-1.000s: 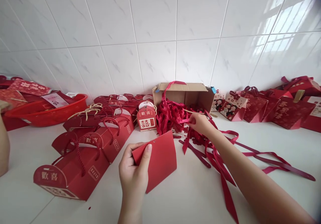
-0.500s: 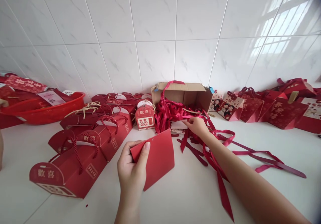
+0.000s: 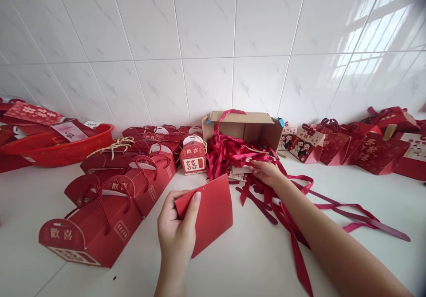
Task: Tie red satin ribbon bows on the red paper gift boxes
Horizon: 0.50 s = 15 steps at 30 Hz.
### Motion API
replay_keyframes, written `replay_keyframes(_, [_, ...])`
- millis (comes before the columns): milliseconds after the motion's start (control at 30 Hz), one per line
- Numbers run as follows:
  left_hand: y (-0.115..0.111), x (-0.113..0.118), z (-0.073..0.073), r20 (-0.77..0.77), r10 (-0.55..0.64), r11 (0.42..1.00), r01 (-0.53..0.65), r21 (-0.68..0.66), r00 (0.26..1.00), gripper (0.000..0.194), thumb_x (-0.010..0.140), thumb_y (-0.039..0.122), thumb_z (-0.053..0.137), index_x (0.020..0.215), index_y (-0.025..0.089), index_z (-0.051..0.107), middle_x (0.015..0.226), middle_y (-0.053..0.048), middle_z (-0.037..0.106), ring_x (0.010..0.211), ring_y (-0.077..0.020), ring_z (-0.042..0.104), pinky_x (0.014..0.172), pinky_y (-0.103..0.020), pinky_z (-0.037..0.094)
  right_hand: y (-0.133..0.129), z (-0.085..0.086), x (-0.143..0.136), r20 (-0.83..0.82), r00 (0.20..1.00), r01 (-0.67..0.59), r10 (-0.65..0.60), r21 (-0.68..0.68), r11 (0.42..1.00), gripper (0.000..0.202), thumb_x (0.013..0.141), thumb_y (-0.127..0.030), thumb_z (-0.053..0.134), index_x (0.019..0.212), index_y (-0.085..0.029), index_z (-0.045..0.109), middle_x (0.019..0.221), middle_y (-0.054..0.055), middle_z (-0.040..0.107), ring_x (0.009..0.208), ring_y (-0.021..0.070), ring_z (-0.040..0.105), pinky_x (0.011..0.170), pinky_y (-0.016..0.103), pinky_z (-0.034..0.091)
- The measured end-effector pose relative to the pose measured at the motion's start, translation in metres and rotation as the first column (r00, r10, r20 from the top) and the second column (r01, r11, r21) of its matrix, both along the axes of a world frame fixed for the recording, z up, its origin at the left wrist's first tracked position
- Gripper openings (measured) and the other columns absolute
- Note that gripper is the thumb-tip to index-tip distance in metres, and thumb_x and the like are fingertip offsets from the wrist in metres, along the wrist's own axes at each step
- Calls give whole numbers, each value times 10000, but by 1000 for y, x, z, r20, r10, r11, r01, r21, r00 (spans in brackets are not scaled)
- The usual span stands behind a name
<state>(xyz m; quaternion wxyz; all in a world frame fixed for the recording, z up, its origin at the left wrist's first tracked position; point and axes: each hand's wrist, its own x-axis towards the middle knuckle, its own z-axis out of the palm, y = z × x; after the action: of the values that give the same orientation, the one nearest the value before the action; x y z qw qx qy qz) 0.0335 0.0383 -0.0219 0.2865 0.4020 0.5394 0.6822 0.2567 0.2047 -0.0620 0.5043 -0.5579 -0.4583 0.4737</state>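
A: Surroundings first?

B: Tiled wall (image 3: 206, 21) behind, white table (image 3: 233, 275) below. Red boxes (image 3: 116, 248) with rope handles stand in rows on the left. Beyond them, a red tub (image 3: 66, 152) heaped with red pieces. Red bags (image 3: 377, 157) line the wall on the right.

A: Mid-table?

B: Cardboard box (image 3: 242, 117), mouth toward the person, red ribbons (image 3: 228, 148) spilling out in a tangle. Red card (image 3: 214, 215) just in front, held above the table. Small box (image 3: 193, 157) beside the ribbons, on their left. Dark strips (image 3: 261, 206) lie nearer the person.

A: Hands?

B: Left hand (image 3: 178, 221) grasps the card by its left edge, thumb across the near face. Right hand (image 3: 264, 172) is at the front of the tangle, fingers half curled; cannot tell whether they grip anything.

A: Hard to see?

B: Tub cut off by the left edge, farthest bags by the right. Ribbons cover much of the cardboard box's inside. Right forearm hides some trailing ribbon. Left fingers partly behind the card. White piece (image 3: 238, 170) near the right fingertips: half covered, kind unclear. Red speck (image 3: 115, 278) before the boxes, too small to identify.
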Motion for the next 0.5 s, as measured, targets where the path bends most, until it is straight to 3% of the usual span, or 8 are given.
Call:
replay_keyframes(133, [1, -1, -1, 0, -16, 1000, 16, -11, 1000, 325, 662, 472, 719, 750, 201, 563, 665, 3, 616, 602, -147, 584, 499, -215, 497, -10, 28, 4, -92, 996, 0, 4, 40, 999, 112, 789, -196, 549, 708, -191, 472, 595, -4, 491, 484, 104, 506, 453, 212, 466])
replay_keyframes(200, [0, -2, -2, -10, -9, 1000, 9, -8, 1000, 317, 666, 469, 717, 753, 201, 571, 669, 2, 621, 606, -143, 579, 503, -207, 489, -16, 46, 8, -132, 991, 16, -4, 85, 996, 59, 777, -162, 529, 823, -184, 498, 640, -3, 517, 511, 101, 522, 477, 204, 477])
replay_keyframes(333, [1, -2, -2, -12, 2, 1000, -2, 11, 1000, 320, 668, 461, 715, 801, 194, 600, 703, -15, 635, 617, -153, 589, 515, -222, 491, -35, 76, 14, -181, 983, 35, 3, 203, 979, 526, 761, -131, 544, 1244, -240, 365, 823, -1, 599, 648, 113, 600, 559, 209, 517])
replay_keyframes(400, [1, -2, -3, -4, -1, 1000, 1, 30, 1000, 339, 667, 456, 717, 853, 190, 618, 751, -33, 651, 656, -170, 608, 536, -236, 503, -47, 87, 14, -152, 984, -48, 94, 283, 958, 679, 748, -146, 600, 1342, -255, 289, 862, 3, 616, 722, 132, 625, 630, 239, 541])
replay_keyframes(500, [1, -2, -2, 4, -23, 999, 22, 39, 1000, 350, 664, 455, 717, 861, 181, 625, 774, -46, 654, 664, -180, 618, 533, -245, 510, -64, 97, 8, -46, 947, -281, 319, 369, 886, 685, 723, -156, 668, 1324, -244, 354, 874, 7, 622, 785, 147, 637, 733, 284, 549])
